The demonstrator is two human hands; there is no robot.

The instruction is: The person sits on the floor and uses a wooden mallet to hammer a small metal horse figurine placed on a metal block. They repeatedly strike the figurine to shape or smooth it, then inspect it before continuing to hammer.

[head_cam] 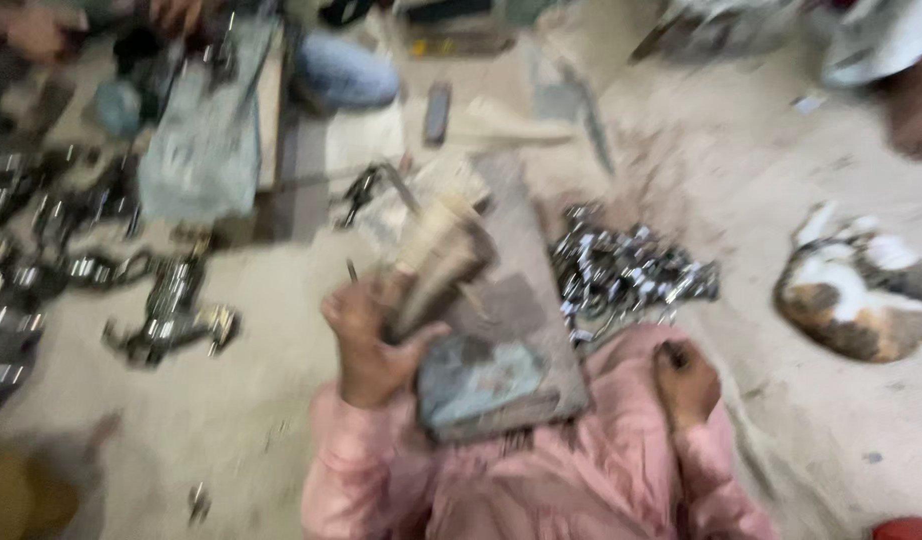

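Note:
The picture is blurred. My left hand [373,345], in a pink sleeve, is closed around a pale wooden tool [436,262] that looks like a mallet or a thick handle, held tilted over a long flat block [501,385] lying on the floor. My right hand [686,382] is curled into a fist and rests on the pink cloth [581,480] of my clothing, to the right of the block; nothing shows in it. A heap of shiny metal parts [621,272] lies just beyond my right hand.
More chrome metal parts [171,315] are scattered over the sandy floor at left. A curled-up cat [856,292] lies at right. Another person's jeans knee [346,70] and hand [31,30] are at the top left, beside a grey slab [206,140].

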